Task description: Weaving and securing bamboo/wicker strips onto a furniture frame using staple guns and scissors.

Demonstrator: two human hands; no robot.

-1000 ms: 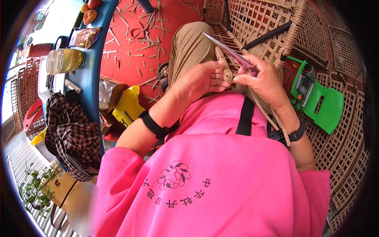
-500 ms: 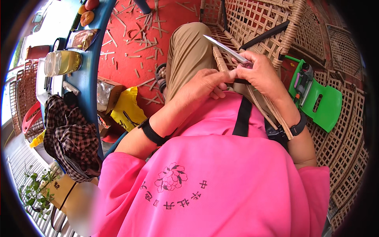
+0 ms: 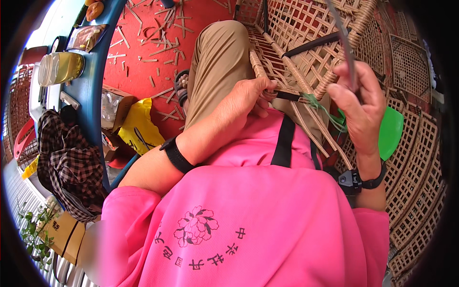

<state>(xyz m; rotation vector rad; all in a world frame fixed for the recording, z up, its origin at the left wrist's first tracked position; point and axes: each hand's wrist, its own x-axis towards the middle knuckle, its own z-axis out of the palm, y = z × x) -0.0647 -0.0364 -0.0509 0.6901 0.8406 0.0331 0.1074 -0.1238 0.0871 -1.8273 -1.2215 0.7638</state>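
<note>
At 10 o'clock, a lidded jar (image 3: 60, 68) lies tipped on a blue table (image 3: 91, 83). Near the centre, toward 1 o'clock, the left hand (image 3: 251, 99) has thumb and curled fingers clamped at the left end of a short bar (image 3: 289, 95) on a woven cane frame (image 3: 311, 28). The bar's long axis runs about 9 to 3 o'clock, dipping slightly rightward. Below it, two loose cane strands (image 3: 333, 145) trail toward 5 o'clock. Green string (image 3: 325, 112) is at the bar's right end. At 2 o'clock, apart from the bar, the raised right hand (image 3: 357, 98) has thumb and fingers closed on a long blade (image 3: 345, 40), somewhat blurred; its long axis points between 11 and 12 o'clock, reaching the upper edge. A green plastic piece (image 3: 391, 134) shows behind the wrist.
</note>
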